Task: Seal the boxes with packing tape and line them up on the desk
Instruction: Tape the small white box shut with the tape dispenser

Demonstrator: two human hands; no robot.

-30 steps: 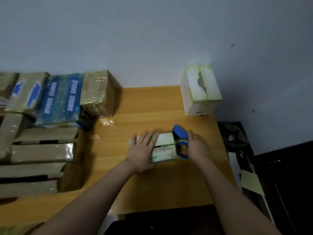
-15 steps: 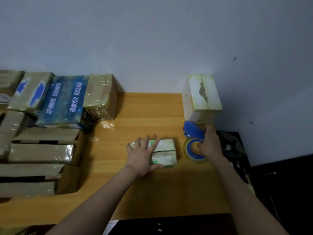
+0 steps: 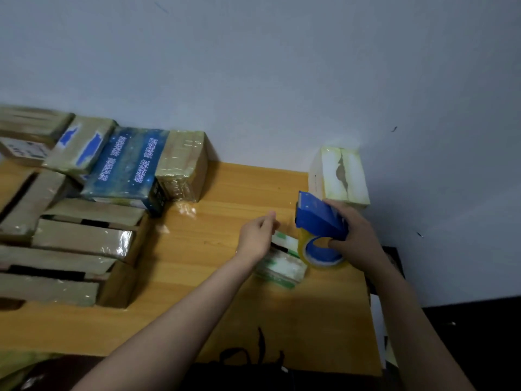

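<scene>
A small white and green box [image 3: 282,265] lies on the wooden desk [image 3: 225,306], partly hidden by my left hand [image 3: 258,235]. That hand hovers just over the box's left end with fingers loosely curled, holding nothing. My right hand [image 3: 356,235] grips a blue tape dispenser [image 3: 320,218] with a yellowish tape roll [image 3: 321,255], held right of the box, its roll near the box's right end. A white taped box [image 3: 339,176] stands upright at the back right corner, just behind the dispenser.
Several taped cardboard boxes [image 3: 81,238] are stacked on the left, with a blue starry box [image 3: 127,165] and a brown wrapped box [image 3: 183,165] against the wall. The desk's right edge drops off beside my right forearm. Dark objects lie below the front edge.
My right hand lifted the dispenser off the box's right end and tilted it up beside the box. My left hand rose from lying flat on the box. The camera moved closer.
</scene>
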